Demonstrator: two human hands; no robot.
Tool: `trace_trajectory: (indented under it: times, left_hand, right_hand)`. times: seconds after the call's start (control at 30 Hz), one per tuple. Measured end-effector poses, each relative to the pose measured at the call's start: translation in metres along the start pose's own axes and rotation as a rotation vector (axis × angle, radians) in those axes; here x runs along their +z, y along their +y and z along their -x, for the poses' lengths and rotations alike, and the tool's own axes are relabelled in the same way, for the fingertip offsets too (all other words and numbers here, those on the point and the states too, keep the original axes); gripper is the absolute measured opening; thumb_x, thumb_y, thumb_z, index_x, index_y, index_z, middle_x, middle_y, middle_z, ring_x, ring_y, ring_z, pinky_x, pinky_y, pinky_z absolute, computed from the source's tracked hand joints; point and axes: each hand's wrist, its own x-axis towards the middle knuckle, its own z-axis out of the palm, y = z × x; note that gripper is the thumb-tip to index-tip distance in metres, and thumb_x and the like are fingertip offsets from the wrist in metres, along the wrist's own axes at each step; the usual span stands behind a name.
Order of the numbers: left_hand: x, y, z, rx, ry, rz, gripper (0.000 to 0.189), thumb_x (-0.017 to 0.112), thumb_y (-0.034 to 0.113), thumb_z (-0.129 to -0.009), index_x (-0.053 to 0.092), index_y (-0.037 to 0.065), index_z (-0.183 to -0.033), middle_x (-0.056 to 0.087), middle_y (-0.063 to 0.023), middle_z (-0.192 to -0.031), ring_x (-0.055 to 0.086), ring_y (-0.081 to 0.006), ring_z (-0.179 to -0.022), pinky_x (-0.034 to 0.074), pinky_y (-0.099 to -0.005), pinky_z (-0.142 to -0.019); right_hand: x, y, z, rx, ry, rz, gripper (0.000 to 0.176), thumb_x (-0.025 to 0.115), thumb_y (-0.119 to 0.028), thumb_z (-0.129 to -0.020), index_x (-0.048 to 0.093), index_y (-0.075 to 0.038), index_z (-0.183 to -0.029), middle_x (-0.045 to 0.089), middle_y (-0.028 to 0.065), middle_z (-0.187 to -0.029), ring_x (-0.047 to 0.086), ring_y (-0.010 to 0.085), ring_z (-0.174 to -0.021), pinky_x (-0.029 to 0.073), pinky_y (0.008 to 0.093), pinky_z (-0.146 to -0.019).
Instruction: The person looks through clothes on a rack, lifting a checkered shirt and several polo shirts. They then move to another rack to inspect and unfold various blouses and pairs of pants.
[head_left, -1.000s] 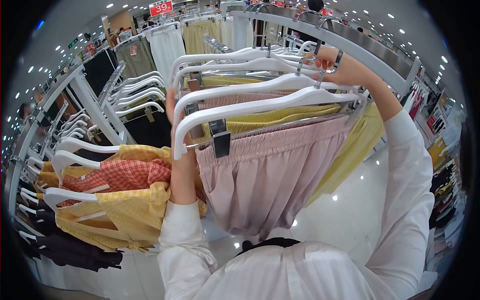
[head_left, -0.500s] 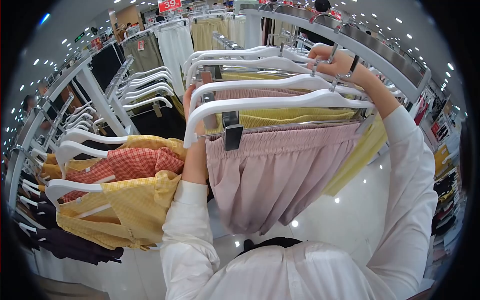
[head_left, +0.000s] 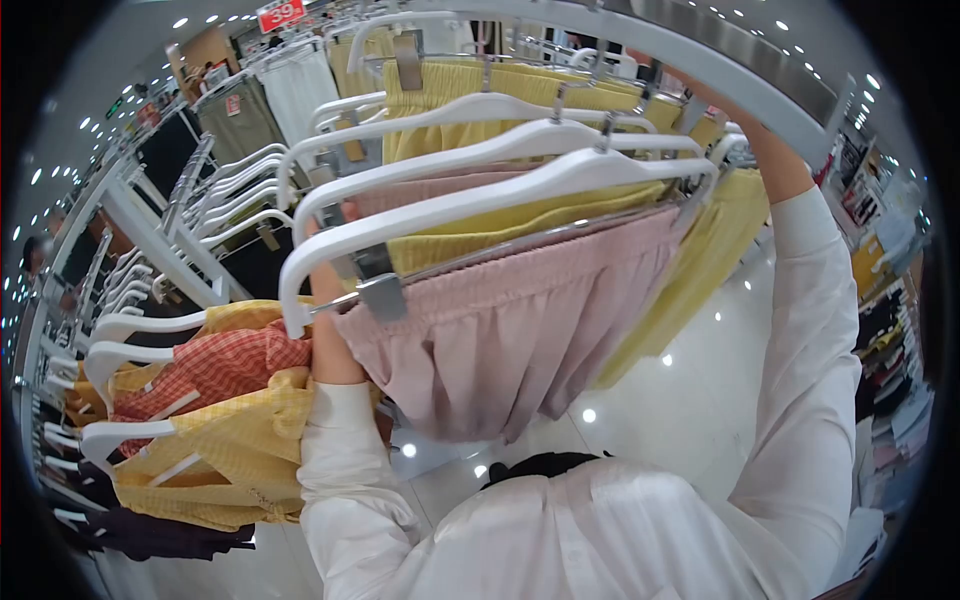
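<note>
The pink garment (head_left: 530, 320) hangs full width from the front hanger (head_left: 575, 172), just under the near end of the rack (head_left: 745, 65); I can't tell whether that hanger's hook rests on the rail. Yellow garments (head_left: 520, 85) hang behind it, and checked tops (head_left: 235, 365) beside it on the person's left. The left hand (head_left: 328, 275) is behind the hanger's left end, one fingertip showing; its grip is hidden. The right hand (head_left: 700, 92) is behind the rail, its fingers too covered to tell. A metal clip (head_left: 383, 295) holds the pink waistband.
</note>
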Motion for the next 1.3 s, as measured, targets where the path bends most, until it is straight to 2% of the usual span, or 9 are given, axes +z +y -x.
trace_trajectory:
  times: [0.2, 0.3, 0.4, 0.83, 1.07, 1.13, 1.17, 1.23, 1.3]
  left_hand:
    - [-0.001, 0.012, -0.009, -0.03, -0.031, 0.077, 0.043, 0.039, 0.026, -0.094, 0.032, 0.005, -0.13, 0.042, -0.0112, -0.127, 0.045, -0.0213, -0.113, 0.038, -0.0336, -0.094]
    - [-0.007, 0.037, 0.056, -0.036, -0.055, 0.118, 0.043, 0.039, 0.026, -0.093, 0.032, 0.005, -0.13, 0.042, -0.0112, -0.127, 0.045, -0.0215, -0.113, 0.037, -0.0338, -0.095]
    - [0.011, 0.032, 0.018, -0.04, -0.066, 0.156, 0.042, 0.039, 0.025, -0.093, 0.032, 0.005, -0.13, 0.042, -0.0113, -0.127, 0.045, -0.0216, -0.114, 0.037, -0.0339, -0.095]
    - [0.059, 0.062, 0.007, -0.054, 0.076, 0.135, 0.042, 0.039, 0.023, -0.093, 0.032, 0.004, -0.13, 0.042, -0.0116, -0.127, 0.044, -0.0224, -0.115, 0.036, -0.0346, -0.097]
    - [0.074, 0.11, 0.042, -0.02, 0.144, 0.097, 0.041, 0.038, 0.022, -0.093, 0.032, 0.004, -0.13, 0.041, -0.0117, -0.127, 0.043, -0.0227, -0.115, 0.035, -0.0349, -0.097]
    - [0.093, 0.134, 0.055, 0.455, 0.311, -0.366, 0.043, 0.042, 0.015, -0.091, 0.031, 0.001, -0.13, 0.04, -0.0123, -0.129, 0.04, -0.0252, -0.118, 0.027, -0.0359, -0.102]
    - [0.105, 0.145, 0.059, 0.455, 0.321, -0.379, 0.043, 0.042, 0.015, -0.091, 0.031, 0.001, -0.13, 0.04, -0.0123, -0.129, 0.04, -0.0252, -0.118, 0.027, -0.0359, -0.102]
    - [0.133, 0.167, 0.067, 0.998, 0.3, -1.116, 0.045, 0.05, 0.011, -0.088, 0.035, -0.001, -0.128, 0.041, -0.0153, -0.129, 0.042, -0.0248, -0.117, 0.027, -0.035, -0.102]
    - [0.168, 0.182, 0.067, 0.937, 0.087, -1.148, 0.043, 0.055, 0.012, -0.085, 0.043, 0.0, -0.124, 0.047, -0.014, -0.124, 0.044, -0.0229, -0.115, 0.03, -0.0337, -0.099]
  right_hand:
    - [-0.036, 0.02, 0.045, 0.025, 0.042, 0.02, 0.027, 0.057, -0.033, -0.085, 0.057, -0.006, -0.079, 0.041, -0.0057, -0.06, 0.037, 0.0034, -0.057, 0.027, 0.0224, -0.05]
    - [-0.047, 0.012, 0.074, 0.003, 0.12, -0.021, 0.029, 0.057, -0.033, -0.085, 0.054, -0.007, -0.073, 0.037, -0.0077, -0.058, 0.033, 0.0014, -0.055, 0.023, 0.0215, -0.048]
    - [-0.068, 0.008, 0.104, 0.308, -0.011, -0.104, 0.029, 0.055, -0.033, -0.086, 0.056, -0.007, -0.075, 0.036, -0.0089, -0.058, 0.029, 0.0002, -0.054, 0.021, 0.0189, -0.047]
    - [-0.137, 0.083, 0.305, 0.534, 0.302, 0.086, 0.015, 0.054, -0.016, -0.087, 0.056, -0.002, -0.082, 0.045, -0.0061, -0.068, 0.035, 0.0021, -0.061, 0.026, 0.0193, -0.053]
    - [-0.161, 0.087, 0.387, 0.55, 0.269, 0.172, 0.014, 0.049, -0.011, -0.089, 0.053, 0.002, -0.089, 0.046, -0.0028, -0.075, 0.04, 0.0036, -0.069, 0.03, 0.0169, -0.06]
    - [-0.159, 0.088, 0.402, 0.544, 0.245, 0.198, 0.013, 0.05, -0.01, -0.089, 0.054, 0.002, -0.089, 0.046, -0.0026, -0.073, 0.04, 0.0033, -0.067, 0.03, 0.0168, -0.058]
    - [-0.159, 0.089, 0.411, 0.521, 0.286, 0.242, 0.012, 0.051, -0.009, -0.088, 0.054, 0.003, -0.091, 0.048, -0.0016, -0.075, 0.041, 0.004, -0.068, 0.032, 0.0173, -0.059]
    - [-0.163, 0.099, 0.425, 0.49, 0.315, 0.273, 0.013, 0.051, -0.007, -0.088, 0.054, 0.004, -0.093, 0.049, -0.0006, -0.076, 0.042, 0.0048, -0.069, 0.033, 0.0178, -0.059]
    - [-0.172, 0.109, 0.436, 0.436, 0.349, 0.355, 0.013, 0.052, -0.004, -0.086, 0.054, 0.005, -0.095, 0.052, 0.0013, -0.081, 0.043, 0.0066, -0.069, 0.034, 0.0191, -0.057]
